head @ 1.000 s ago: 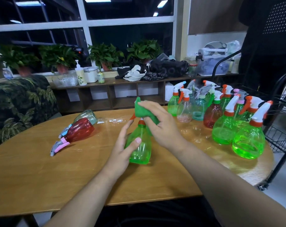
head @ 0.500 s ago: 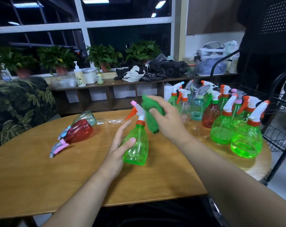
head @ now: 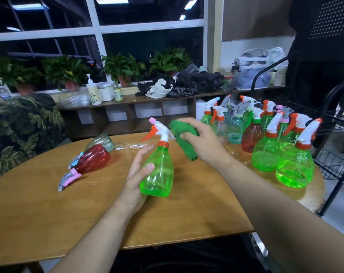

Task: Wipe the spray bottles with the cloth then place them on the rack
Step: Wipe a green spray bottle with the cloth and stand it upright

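The left hand [head: 136, 180] grips the green spray bottle [head: 159, 174] low on its body, thumb across the front and fingers behind, and holds it nearly upright over the wooden table [head: 68, 213]. The bottle is see-through green plastic with a white head, an orange trigger and a pink nozzle; a thin dip tube shows inside, and whether it holds liquid cannot be told. Just to the right of the bottle's head, the right hand [head: 204, 140] has its fingers curled round a bunched green cloth [head: 185, 138], whose loose end hangs down beside the bottle's neck. To the bottle's left, a red bottle [head: 94, 161] lies on its side, with a pale teal bottle [head: 102, 141] lying just behind it. Well to the bottle's right stands a tight cluster of upright bottles [head: 265, 134] in green, red, teal and clear plastic. Beyond them, farther right, is a black wire rack [head: 336, 154].
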The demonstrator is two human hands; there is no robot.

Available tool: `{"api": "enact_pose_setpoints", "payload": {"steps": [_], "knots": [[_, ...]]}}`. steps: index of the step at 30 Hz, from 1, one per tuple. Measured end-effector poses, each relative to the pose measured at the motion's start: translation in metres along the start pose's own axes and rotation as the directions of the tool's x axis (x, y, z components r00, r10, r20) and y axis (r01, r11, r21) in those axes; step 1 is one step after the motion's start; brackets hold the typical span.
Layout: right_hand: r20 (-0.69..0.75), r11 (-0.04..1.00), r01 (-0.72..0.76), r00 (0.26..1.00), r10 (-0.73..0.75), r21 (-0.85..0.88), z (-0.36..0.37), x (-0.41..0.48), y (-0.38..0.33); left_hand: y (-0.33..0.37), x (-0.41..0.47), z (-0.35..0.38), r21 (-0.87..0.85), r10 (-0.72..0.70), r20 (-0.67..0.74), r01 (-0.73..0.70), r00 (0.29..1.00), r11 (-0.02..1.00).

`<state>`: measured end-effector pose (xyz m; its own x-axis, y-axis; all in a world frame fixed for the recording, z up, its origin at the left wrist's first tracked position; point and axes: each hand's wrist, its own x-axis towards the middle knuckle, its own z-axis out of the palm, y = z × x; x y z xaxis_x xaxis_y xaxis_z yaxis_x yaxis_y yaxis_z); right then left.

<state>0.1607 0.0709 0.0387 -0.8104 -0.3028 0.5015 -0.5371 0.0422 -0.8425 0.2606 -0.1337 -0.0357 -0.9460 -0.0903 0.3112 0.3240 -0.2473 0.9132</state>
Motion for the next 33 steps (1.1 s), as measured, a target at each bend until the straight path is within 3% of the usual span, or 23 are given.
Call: {"api": "enact_pose_setpoints", "payload": {"steps": [2, 5, 11, 17, 24, 28, 33], "knots": [[-0.029, 0.997, 0.040, 0.999, -0.038, 0.065, 0.004, 0.005, -0.012, -0.001, 0.000, -0.001, -0.013, -0.034, 0.028, 0.034, 0.999, 0.999], [0.067, 0.997, 0.083, 0.994, -0.083, -0.002, 0.020, 0.000, -0.016, -0.002, -0.003, -0.002, -0.022, -0.061, 0.091, 0.064, 0.994, 0.998], [0.034, 0.996, -0.042, 0.999, 0.039, 0.076, 0.013, -0.017, 0.004, 0.006, -0.001, -0.005, -0.086, -0.093, 0.057, 0.098, 0.994, 0.991], [-0.130, 0.983, -0.063, 0.988, 0.087, 0.173, 0.019, -0.034, 0.019, 0.003, 0.001, -0.005, -0.075, -0.077, 0.005, 0.077, 0.997, 0.994], [-0.118, 0.986, 0.006, 0.993, 0.014, 0.165, 0.047, -0.055, 0.016, -0.002, 0.000, 0.001, 0.055, 0.011, -0.039, -0.009, 0.999, 0.998], [-0.058, 0.973, -0.044, 0.997, 0.059, 0.225, 0.047, -0.064, 0.017, -0.006, -0.001, 0.004, 0.230, 0.087, -0.035, -0.077, 0.996, 0.970], [-0.019, 0.970, -0.107, 0.993, 0.114, 0.219, 0.037, -0.080, 0.022, -0.009, -0.003, 0.017, 0.285, 0.068, -0.089, -0.040, 0.994, 0.958]]}}
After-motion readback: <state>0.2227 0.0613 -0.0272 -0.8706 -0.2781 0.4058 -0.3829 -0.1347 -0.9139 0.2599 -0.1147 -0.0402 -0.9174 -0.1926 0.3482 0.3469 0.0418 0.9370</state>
